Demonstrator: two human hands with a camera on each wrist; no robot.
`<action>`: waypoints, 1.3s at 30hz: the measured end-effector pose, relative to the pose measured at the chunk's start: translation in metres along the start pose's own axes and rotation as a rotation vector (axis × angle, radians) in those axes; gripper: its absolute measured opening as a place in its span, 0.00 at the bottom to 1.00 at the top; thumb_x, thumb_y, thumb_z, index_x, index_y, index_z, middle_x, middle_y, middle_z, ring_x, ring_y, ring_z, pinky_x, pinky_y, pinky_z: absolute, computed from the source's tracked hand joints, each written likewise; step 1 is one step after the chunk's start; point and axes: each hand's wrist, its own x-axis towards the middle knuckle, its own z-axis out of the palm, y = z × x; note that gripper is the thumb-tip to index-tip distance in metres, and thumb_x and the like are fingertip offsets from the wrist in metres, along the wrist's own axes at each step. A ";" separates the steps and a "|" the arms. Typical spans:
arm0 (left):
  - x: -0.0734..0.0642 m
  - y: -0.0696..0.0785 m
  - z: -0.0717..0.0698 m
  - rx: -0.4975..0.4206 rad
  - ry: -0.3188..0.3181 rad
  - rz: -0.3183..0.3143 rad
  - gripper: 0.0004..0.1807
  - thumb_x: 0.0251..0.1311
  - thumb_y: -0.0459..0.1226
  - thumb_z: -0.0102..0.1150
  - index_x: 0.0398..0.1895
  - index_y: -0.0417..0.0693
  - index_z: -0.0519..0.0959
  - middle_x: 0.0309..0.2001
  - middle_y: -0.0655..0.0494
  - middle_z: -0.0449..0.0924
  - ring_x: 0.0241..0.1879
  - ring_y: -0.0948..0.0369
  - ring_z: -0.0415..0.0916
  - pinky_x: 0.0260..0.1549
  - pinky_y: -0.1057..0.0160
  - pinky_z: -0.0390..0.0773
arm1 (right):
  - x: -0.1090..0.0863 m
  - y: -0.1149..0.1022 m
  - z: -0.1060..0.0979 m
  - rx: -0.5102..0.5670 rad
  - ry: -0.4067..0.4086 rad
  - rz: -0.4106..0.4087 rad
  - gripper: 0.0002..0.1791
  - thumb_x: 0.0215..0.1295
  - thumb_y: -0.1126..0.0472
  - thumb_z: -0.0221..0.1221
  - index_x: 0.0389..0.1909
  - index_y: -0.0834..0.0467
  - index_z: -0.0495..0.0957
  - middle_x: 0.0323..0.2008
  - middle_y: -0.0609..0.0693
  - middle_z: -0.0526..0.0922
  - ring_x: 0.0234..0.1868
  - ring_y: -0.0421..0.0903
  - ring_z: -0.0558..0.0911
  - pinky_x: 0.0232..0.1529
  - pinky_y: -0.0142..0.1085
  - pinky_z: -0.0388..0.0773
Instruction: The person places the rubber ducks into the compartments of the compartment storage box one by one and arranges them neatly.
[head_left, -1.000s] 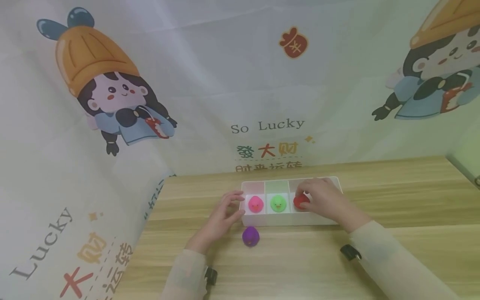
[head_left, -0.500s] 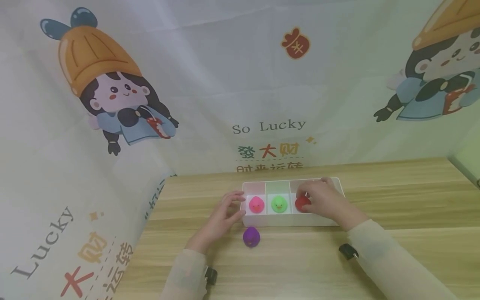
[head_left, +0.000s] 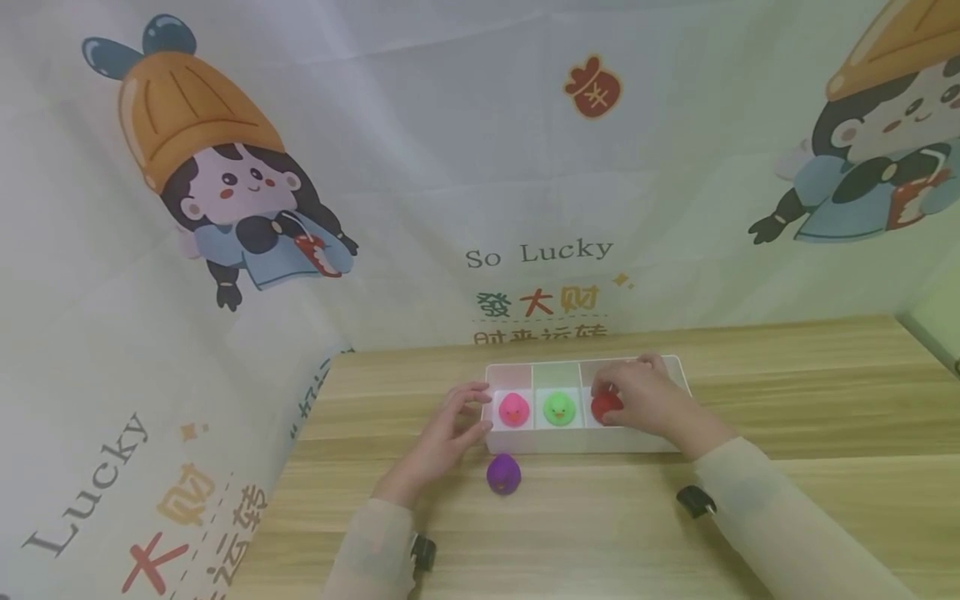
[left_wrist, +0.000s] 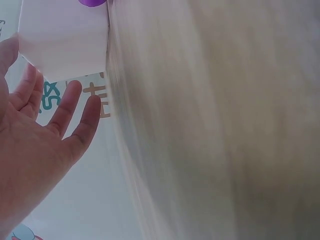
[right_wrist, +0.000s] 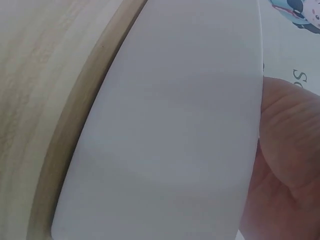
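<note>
Right sleeve (head_left: 783,512) slightly shifted; red toy (head_left: 602,408) pinched between right fingers (head_left: 611,373).
White box (head_left: 555,441) touched by left fingers (left_wrist: 67,106), spread.

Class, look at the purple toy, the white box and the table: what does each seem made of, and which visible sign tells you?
Purple toy: probably rubber or soft plastic, fairly matte; smooth, rounded and evenly coloured.
White box: likely plastic, smooth with a faint sheen; thin, straight walls and a rounded corner.
Table: wood or wood-look laminate, low sheen; grain streaks show, but cannot settle which.
</note>
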 end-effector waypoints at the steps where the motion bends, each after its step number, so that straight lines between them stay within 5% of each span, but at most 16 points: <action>1: 0.000 0.000 0.000 -0.002 0.002 -0.006 0.21 0.58 0.42 0.52 0.55 0.47 0.65 0.63 0.60 0.54 0.53 0.51 0.63 0.49 0.50 0.66 | -0.001 0.000 0.000 0.004 0.011 -0.006 0.14 0.42 0.58 0.69 0.31 0.49 0.77 0.28 0.39 0.78 0.31 0.39 0.72 0.50 0.52 0.50; 9: 0.000 0.002 0.000 -0.030 -0.003 -0.016 0.21 0.59 0.40 0.52 0.54 0.47 0.65 0.63 0.61 0.54 0.53 0.50 0.63 0.50 0.48 0.66 | -0.004 -0.009 -0.005 0.032 0.074 -0.022 0.11 0.46 0.58 0.66 0.33 0.51 0.78 0.29 0.41 0.79 0.33 0.42 0.76 0.43 0.41 0.59; 15: -0.002 0.020 -0.003 -0.061 -0.002 -0.011 0.19 0.59 0.35 0.52 0.54 0.46 0.65 0.63 0.53 0.54 0.51 0.46 0.64 0.48 0.46 0.66 | -0.008 -0.023 -0.011 0.043 0.124 -0.051 0.11 0.48 0.58 0.65 0.34 0.50 0.78 0.33 0.39 0.78 0.34 0.39 0.74 0.39 0.34 0.72; 21: 0.002 0.001 0.000 -0.015 -0.004 -0.011 0.21 0.59 0.41 0.52 0.55 0.47 0.65 0.63 0.59 0.54 0.51 0.52 0.64 0.48 0.49 0.67 | -0.011 -0.037 -0.011 0.070 0.190 -0.102 0.11 0.48 0.58 0.65 0.33 0.48 0.77 0.35 0.37 0.76 0.39 0.40 0.72 0.43 0.36 0.70; 30: 0.000 0.000 0.000 -0.009 -0.005 -0.054 0.22 0.58 0.45 0.52 0.56 0.52 0.65 0.63 0.63 0.53 0.53 0.53 0.63 0.50 0.50 0.66 | -0.012 -0.062 -0.005 0.098 0.271 -0.253 0.10 0.46 0.58 0.65 0.31 0.47 0.77 0.29 0.34 0.73 0.33 0.37 0.71 0.37 0.32 0.69; 39: 0.001 0.000 0.001 -0.002 0.004 -0.048 0.21 0.58 0.42 0.53 0.55 0.50 0.65 0.63 0.62 0.54 0.52 0.53 0.64 0.49 0.51 0.67 | -0.012 -0.081 0.003 0.150 0.222 -0.191 0.11 0.48 0.57 0.65 0.33 0.46 0.77 0.33 0.36 0.76 0.34 0.36 0.73 0.37 0.29 0.71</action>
